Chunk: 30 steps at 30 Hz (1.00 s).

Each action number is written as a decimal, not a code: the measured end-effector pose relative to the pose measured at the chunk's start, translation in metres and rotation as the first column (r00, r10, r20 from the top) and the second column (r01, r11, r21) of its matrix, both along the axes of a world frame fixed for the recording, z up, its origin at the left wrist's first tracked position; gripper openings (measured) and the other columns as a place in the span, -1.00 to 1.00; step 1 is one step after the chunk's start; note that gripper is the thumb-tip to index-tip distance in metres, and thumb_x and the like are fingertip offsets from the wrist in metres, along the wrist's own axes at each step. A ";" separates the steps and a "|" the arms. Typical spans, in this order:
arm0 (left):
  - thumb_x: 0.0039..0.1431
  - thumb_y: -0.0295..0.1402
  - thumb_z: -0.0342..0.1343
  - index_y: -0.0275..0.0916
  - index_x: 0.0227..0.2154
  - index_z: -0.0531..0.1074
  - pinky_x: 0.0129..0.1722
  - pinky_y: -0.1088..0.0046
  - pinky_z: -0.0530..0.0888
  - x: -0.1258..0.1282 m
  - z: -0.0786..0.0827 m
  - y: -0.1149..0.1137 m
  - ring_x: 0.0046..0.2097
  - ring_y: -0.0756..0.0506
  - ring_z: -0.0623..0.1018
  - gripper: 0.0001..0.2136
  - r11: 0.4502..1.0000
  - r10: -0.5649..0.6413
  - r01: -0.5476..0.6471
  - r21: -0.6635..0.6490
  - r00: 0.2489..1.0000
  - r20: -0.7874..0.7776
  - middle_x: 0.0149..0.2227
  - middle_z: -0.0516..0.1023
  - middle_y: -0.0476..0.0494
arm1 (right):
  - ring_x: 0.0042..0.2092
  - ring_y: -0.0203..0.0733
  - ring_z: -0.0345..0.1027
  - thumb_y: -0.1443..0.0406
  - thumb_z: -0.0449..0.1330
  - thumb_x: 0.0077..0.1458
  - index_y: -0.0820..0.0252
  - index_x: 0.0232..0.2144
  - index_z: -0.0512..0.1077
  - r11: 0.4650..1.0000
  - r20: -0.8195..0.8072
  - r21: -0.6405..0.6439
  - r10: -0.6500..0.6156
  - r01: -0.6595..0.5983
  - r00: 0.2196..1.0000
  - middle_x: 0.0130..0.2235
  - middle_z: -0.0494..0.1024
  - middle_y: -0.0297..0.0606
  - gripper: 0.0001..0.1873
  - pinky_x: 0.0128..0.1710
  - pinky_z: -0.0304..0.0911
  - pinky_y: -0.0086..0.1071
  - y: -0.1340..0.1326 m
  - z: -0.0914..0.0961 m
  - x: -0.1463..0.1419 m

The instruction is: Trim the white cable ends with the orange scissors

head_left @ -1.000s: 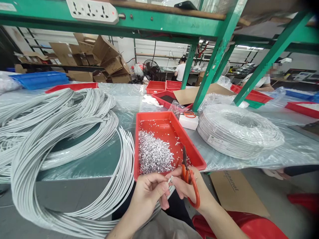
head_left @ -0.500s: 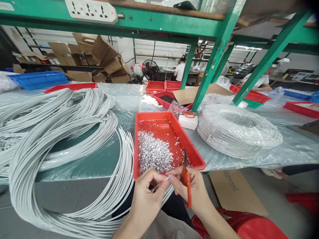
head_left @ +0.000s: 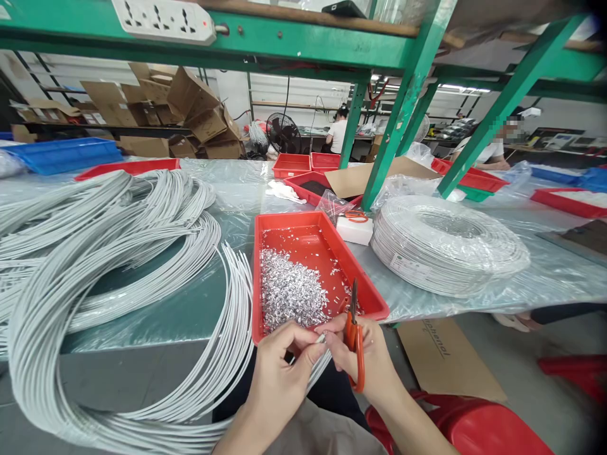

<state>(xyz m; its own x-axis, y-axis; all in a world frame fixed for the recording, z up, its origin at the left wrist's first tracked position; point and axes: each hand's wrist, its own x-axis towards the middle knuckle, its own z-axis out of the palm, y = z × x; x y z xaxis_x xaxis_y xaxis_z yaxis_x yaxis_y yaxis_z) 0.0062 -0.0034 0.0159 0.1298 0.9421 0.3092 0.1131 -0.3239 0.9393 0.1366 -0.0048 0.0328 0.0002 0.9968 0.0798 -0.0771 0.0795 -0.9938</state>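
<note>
My left hand [head_left: 279, 376] is closed, pinching a thin white cable [head_left: 323, 339] near its end. The fingertips of my right hand [head_left: 374, 360] meet the left ones at that cable end. Orange-handled scissors [head_left: 359, 363] sit in my right hand, looped over the fingers, blades pointing up and away. More white cables [head_left: 318, 371] pass below the hands and belong to a big looped bundle [head_left: 40, 354] on the left. Just beyond the hands is a red tray [head_left: 374, 287] with a heap of small silvery scraps [head_left: 291, 287]. The exact cable tip is partly hidden by fingers.
A wrapped cable coil [head_left: 446, 253] lies on the right of the table, beside a white box [head_left: 355, 231] with another orange-handled pair of scissors [head_left: 355, 216]. Green shelf posts [head_left: 403, 107] rise behind. A red stool [head_left: 493, 433] stands at lower right. Two people are farther back.
The view has shifted slightly. Both hands stay together at the cable end, with the fingertips moved only a little; the scissors remain in my right hand.
</note>
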 end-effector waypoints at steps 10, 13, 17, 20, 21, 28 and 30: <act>0.05 -0.37 0.14 -0.17 -0.25 0.52 -0.08 0.27 0.40 -0.020 -0.007 -0.007 -0.09 -0.20 0.50 -0.82 0.854 -0.450 0.383 -0.352 0.884 -0.130 -0.17 0.56 -0.20 | -0.58 -0.27 0.16 0.21 0.13 -0.02 0.21 -0.64 0.35 0.955 0.588 0.293 -0.225 0.055 0.777 -0.65 0.29 -0.37 -0.75 -0.57 0.11 -0.42 0.044 0.012 0.037; 0.01 -0.38 0.19 -0.02 -0.07 0.43 0.10 0.20 0.24 -0.049 -0.006 -0.015 0.11 -0.23 0.32 -0.64 0.833 -0.515 0.390 -0.392 0.806 -0.293 0.10 0.37 -0.14 | -0.60 -0.25 0.15 0.31 0.11 -0.05 0.17 -0.59 0.34 0.933 0.654 0.360 -0.268 0.021 0.708 -0.66 0.26 -0.41 -0.88 -0.54 0.07 -0.40 0.061 0.011 0.053; 0.12 -0.29 0.08 -0.07 -0.21 0.47 -0.14 0.37 0.42 -0.097 -0.012 -0.022 -0.18 -0.14 0.52 -0.82 0.961 -0.151 0.073 -0.267 0.947 -0.285 -0.20 0.55 -0.11 | -0.52 -0.16 0.36 0.33 0.06 0.02 0.22 -0.28 0.37 0.927 0.722 0.369 -0.241 -0.067 0.648 -0.48 0.50 -0.28 -0.81 -0.50 0.22 -0.40 0.074 -0.007 0.071; 0.16 -0.20 -0.02 -0.15 -0.33 0.44 -0.21 0.31 0.41 -0.124 -0.033 -0.023 -0.20 -0.20 0.50 -0.80 0.913 0.293 -0.392 -0.115 0.824 -0.484 -0.30 0.53 -0.13 | -0.49 -0.12 0.44 0.27 0.07 0.03 0.21 -0.41 0.40 0.934 0.727 0.326 -0.146 -0.150 0.671 -0.51 0.54 -0.26 -0.86 -0.53 0.30 -0.43 0.080 -0.025 0.081; 0.11 -0.17 0.04 -0.18 -0.30 0.41 -0.20 0.27 0.40 -0.129 -0.044 -0.024 -0.16 -0.25 0.49 -0.79 0.852 0.419 -0.522 -0.037 0.723 -0.550 -0.28 0.52 -0.15 | -0.48 -0.10 0.45 0.27 0.08 0.03 0.21 -0.44 0.40 0.935 0.711 0.317 -0.123 -0.160 0.692 -0.51 0.55 -0.26 -0.86 -0.54 0.32 -0.44 0.081 -0.030 0.084; -0.01 -0.49 0.08 -0.35 0.07 0.09 -0.12 0.15 0.32 -0.108 -0.124 -0.023 -0.05 -0.32 0.43 -0.46 0.815 0.464 -0.518 0.261 0.311 -0.830 -0.07 0.43 -0.37 | -0.37 -0.08 0.53 0.27 0.15 -0.05 0.22 -0.36 0.46 0.947 0.578 0.291 -0.062 -0.134 0.814 -0.39 0.62 -0.20 -0.83 -0.42 0.41 -0.51 0.089 -0.047 0.093; 0.03 -0.58 -0.08 -0.34 0.03 0.08 -0.24 0.26 0.38 -0.104 -0.127 -0.018 -0.17 -0.25 0.51 -0.55 0.817 0.427 -0.545 0.188 0.353 -0.833 -0.16 0.49 -0.33 | -0.39 -0.08 0.53 0.28 0.16 -0.08 0.22 -0.39 0.47 0.941 0.552 0.315 -0.075 -0.125 0.830 -0.41 0.63 -0.20 -0.84 -0.43 0.41 -0.53 0.089 -0.045 0.092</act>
<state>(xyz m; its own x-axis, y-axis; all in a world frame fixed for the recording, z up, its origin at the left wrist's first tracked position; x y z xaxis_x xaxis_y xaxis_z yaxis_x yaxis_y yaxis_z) -0.0977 -0.0210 -0.1112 -0.2326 0.9449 0.2304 0.9309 0.1477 0.3342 0.2281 0.0842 -0.0125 -0.1677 0.9115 0.3756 0.4659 0.4090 -0.7846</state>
